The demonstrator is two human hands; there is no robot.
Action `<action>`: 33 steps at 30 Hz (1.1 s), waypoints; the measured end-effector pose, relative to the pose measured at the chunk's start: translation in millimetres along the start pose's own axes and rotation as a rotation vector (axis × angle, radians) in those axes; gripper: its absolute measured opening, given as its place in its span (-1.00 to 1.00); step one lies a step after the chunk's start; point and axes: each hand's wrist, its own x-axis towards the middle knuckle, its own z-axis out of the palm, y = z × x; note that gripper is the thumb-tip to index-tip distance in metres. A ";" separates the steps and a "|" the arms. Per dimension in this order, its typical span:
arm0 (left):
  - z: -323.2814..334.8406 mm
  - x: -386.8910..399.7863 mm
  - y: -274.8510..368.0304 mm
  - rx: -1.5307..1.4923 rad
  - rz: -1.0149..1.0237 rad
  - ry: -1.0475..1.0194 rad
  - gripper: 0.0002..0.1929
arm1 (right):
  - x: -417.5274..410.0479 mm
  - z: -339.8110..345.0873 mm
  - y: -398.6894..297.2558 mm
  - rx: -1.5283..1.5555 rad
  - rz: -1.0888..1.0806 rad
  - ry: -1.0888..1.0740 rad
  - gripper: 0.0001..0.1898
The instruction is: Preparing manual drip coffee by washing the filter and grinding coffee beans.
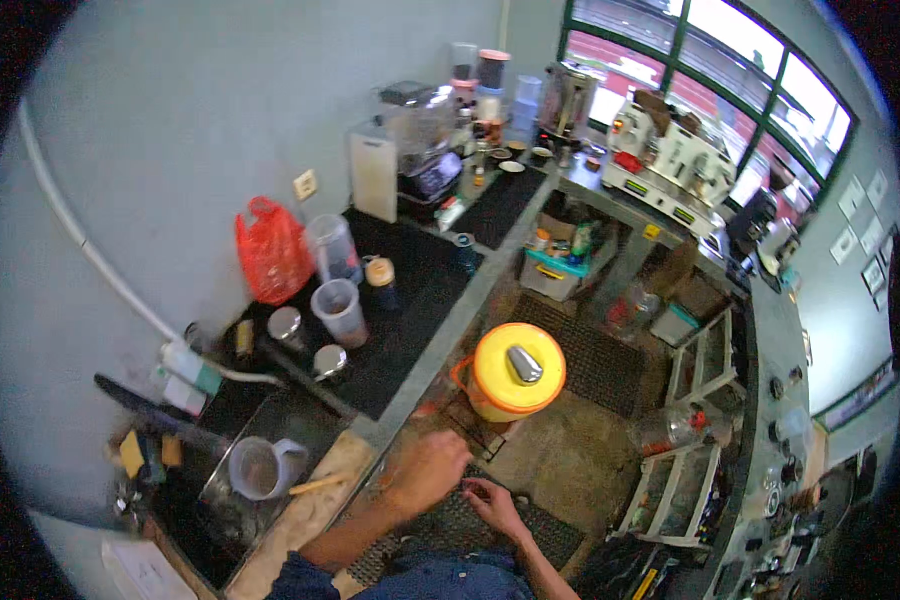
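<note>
Both my hands are in front of my body over the floor, just off the counter's front edge. My left hand (433, 463) is blurred, back upward with fingers bent; whether it holds anything cannot be told. Close beside it, my right hand (495, 505) has curved fingers that stand apart, with nothing seen in them. Ahead of both hands is a yellow lidded drink jug (491, 367) with an orange rim and side handle. A shiny metal cup or scoop (525, 365) lies on its lid. Neither hand touches the jug.
On the left counter are a plastic measuring jug (257, 469), a wooden stick (320, 483), clear plastic pitchers (339, 311) and a red plastic bag (271, 255). An espresso machine (667, 161) stands by the window. White shelving (667, 491) lines the right. Rubber mats (581, 352) cover parts of the floor.
</note>
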 end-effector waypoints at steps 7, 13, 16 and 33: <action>180.2 104.3 128.2 -0.357 0.198 -0.253 -0.71 | -3.6 -128.0 150.7 0.219 -0.168 0.420 -0.72; 303.5 207.3 199.4 -0.499 0.217 -0.202 -0.71 | -27.1 -343.2 180.3 0.200 0.172 0.490 -0.68; 342.9 262.9 213.3 -0.536 0.203 -0.328 -0.72 | -18.3 -419.4 193.4 0.370 0.337 0.528 -0.65; 394.6 640.5 90.2 -0.565 -0.111 -0.049 -0.69 | 425.0 -659.6 142.0 0.200 -0.029 0.244 -0.53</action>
